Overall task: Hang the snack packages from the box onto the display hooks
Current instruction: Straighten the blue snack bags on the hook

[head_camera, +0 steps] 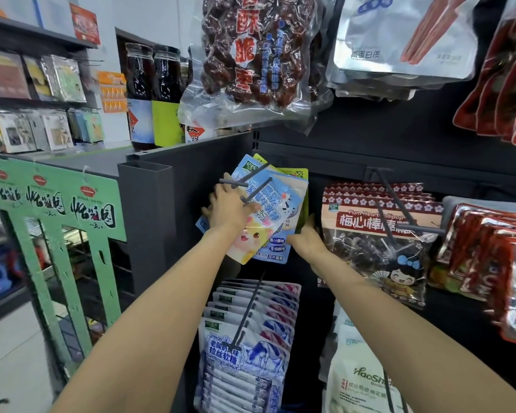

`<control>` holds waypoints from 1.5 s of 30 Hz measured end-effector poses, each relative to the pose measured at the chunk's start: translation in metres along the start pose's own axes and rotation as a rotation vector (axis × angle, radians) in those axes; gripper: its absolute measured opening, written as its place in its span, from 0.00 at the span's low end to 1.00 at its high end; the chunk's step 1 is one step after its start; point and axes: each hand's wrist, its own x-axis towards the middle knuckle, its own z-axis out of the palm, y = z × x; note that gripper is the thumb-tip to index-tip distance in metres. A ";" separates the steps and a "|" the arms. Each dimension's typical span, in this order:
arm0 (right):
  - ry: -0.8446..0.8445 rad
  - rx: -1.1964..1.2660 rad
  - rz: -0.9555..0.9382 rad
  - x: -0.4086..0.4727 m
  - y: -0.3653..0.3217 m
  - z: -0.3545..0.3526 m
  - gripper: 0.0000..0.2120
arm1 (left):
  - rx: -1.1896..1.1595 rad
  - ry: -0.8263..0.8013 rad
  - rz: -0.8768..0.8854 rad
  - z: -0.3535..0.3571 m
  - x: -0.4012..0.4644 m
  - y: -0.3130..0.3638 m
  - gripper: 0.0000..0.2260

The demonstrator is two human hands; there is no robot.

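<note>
Shop aisle, dark grey display panel (355,150) w/ peg hooks. Blue snack packs (268,216) at centre, on twin-prong hook (251,181), tilted. Left hand (228,210) at 9 o'clock of packs, fingers curled round pack edge, thumb on front. Right hand (306,238) at 4 o'clock, fingers hidden behind packs, grip can't tell. Plum lollipop bags (376,234) at 3 o'clock. Milk candy packs (248,338) at 6. Green cardboard stand (57,201) at 9. Dark jars (152,96) on ledge at 11.

Light-blue snack packages (273,213), tilted and fanned, sit against the grey display hooks (251,181), green ones behind.
</note>
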 end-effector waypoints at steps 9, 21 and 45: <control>0.046 -0.018 -0.043 0.001 0.000 -0.001 0.24 | -0.025 -0.022 -0.036 0.007 0.003 -0.001 0.39; 0.410 -0.620 -0.604 -0.001 -0.039 0.005 0.43 | -0.680 -0.319 -0.240 0.013 0.051 -0.010 0.29; 0.141 -1.036 -0.433 0.026 -0.079 -0.009 0.51 | -0.499 -0.207 -0.095 -0.005 0.078 0.015 0.20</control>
